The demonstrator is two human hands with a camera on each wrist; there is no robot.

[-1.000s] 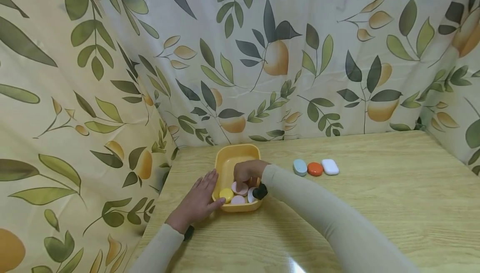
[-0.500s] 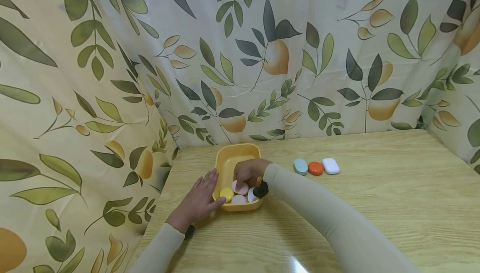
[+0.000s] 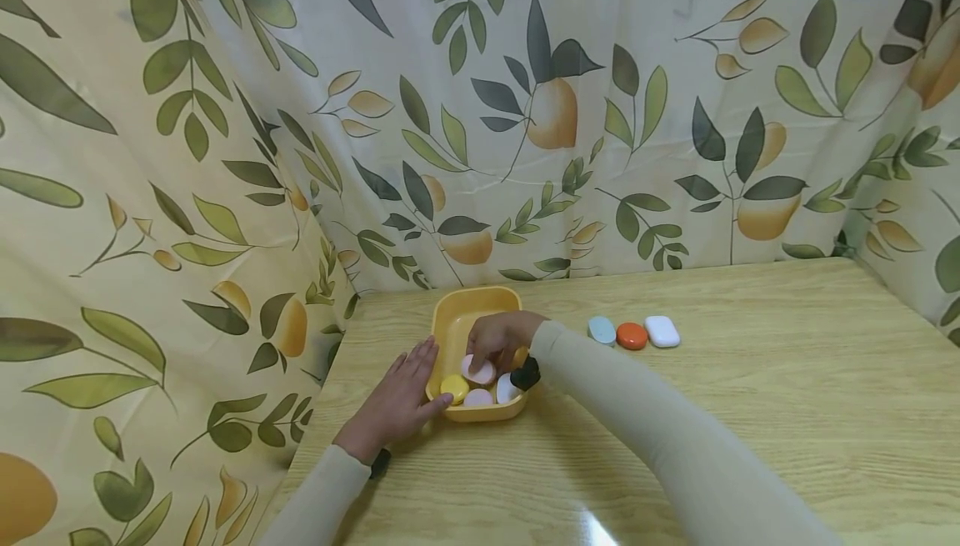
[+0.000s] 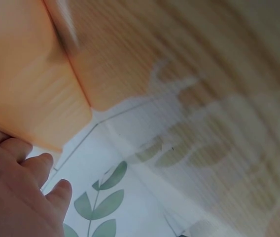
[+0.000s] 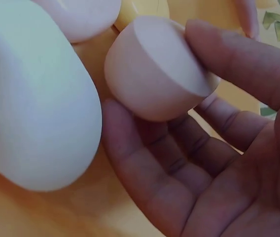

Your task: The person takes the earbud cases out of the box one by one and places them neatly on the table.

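- Right hand (image 3: pixel 498 339): just below centre of the frame, reaching into the yellow-orange container (image 3: pixel 476 303); fingers curled, clamped on a pale pink round piece (image 3: pixel 477 371).
- Grip, per right wrist view: the piece is pinched between digits on opposite sides, its flat-looking face tilted. Whether it clears the container's floor cannot be told.
- Left hand (image 3: pixel 397 400): lower left of centre; fingers extended and lying close together along the container's left wall, thumb set apart and reaching over the front left corner; nothing grasped.
- Container: below the centre of the frame, standing upright on the wood-grain table (image 3: pixel 750 404), its far end at the top.
- Also inside, towards the container's lower end in the frame: a yellow round piece (image 3: pixel 453 389) at left, a second pink piece (image 3: pixel 478 398) in the middle and a white piece (image 3: pixel 506 389) at right, partly hidden by a black wrist device (image 3: pixel 527 374).
- White piece, per right wrist view: just beside the lower finger; contact cannot be confirmed.
- On the table, right of centre, in a row from left to right: a light blue oval piece (image 3: pixel 602 331), an orange-red round piece (image 3: pixel 632 336), a white rounded-square piece (image 3: pixel 663 331).
- Backdrop: leaf-and-fruit patterned curtain (image 3: pixel 637 12) across the upper frame and down the left side.
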